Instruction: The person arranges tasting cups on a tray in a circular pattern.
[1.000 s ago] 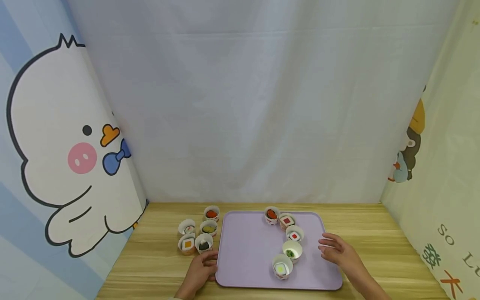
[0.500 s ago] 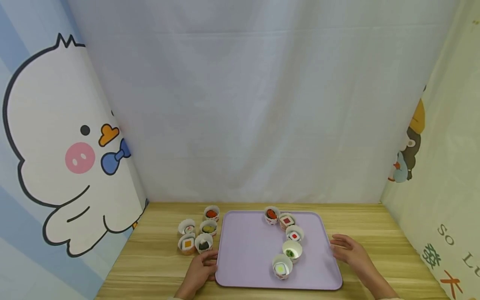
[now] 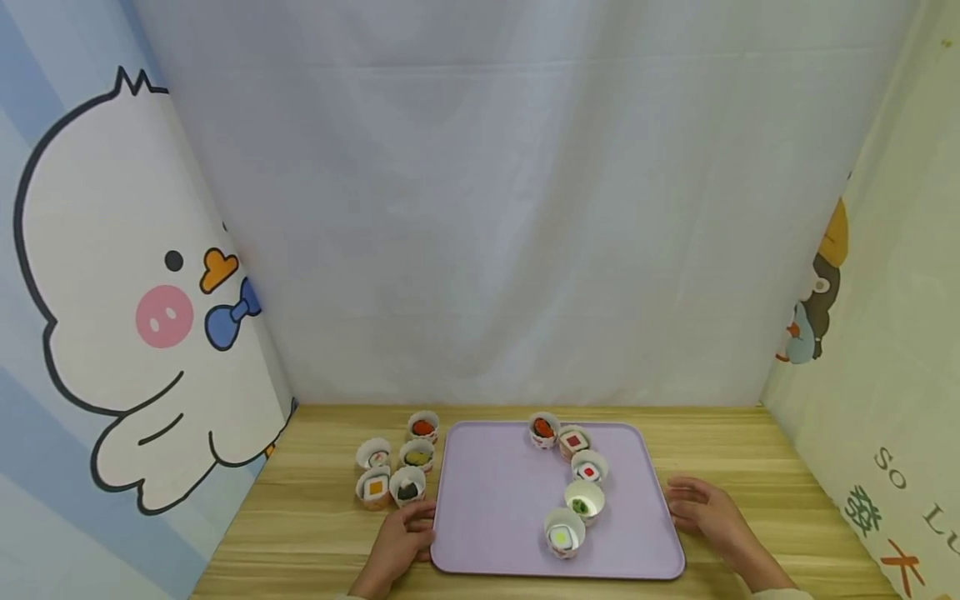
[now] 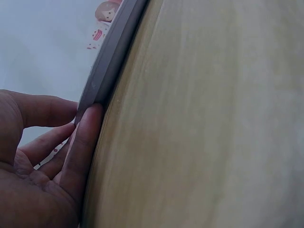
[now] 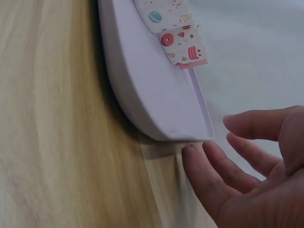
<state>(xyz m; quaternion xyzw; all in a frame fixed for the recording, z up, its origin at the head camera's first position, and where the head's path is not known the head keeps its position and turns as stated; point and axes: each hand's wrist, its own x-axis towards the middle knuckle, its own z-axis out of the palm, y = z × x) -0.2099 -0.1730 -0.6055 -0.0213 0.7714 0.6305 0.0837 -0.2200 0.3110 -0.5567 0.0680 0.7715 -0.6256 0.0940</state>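
Evidently, left grip (image 3: 396, 540): pinches tray (image 3: 487, 500) at nine o'clock, perhaps steadying it.
Right grip (image 3: 708, 512): spread, near three o'clock.

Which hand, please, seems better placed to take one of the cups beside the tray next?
Probably the left hand, near those cups; the right hand is on the opposite side of the tray.

The left hand (image 3: 397, 540) points forward and inward, fingers (image 4: 84, 142) slightly bent, thumb (image 4: 47, 111) held apart. The right hand (image 3: 707, 517) faces it, well apart, fingers relaxed and spread. Both forearms (image 3: 753, 565) angle inward.
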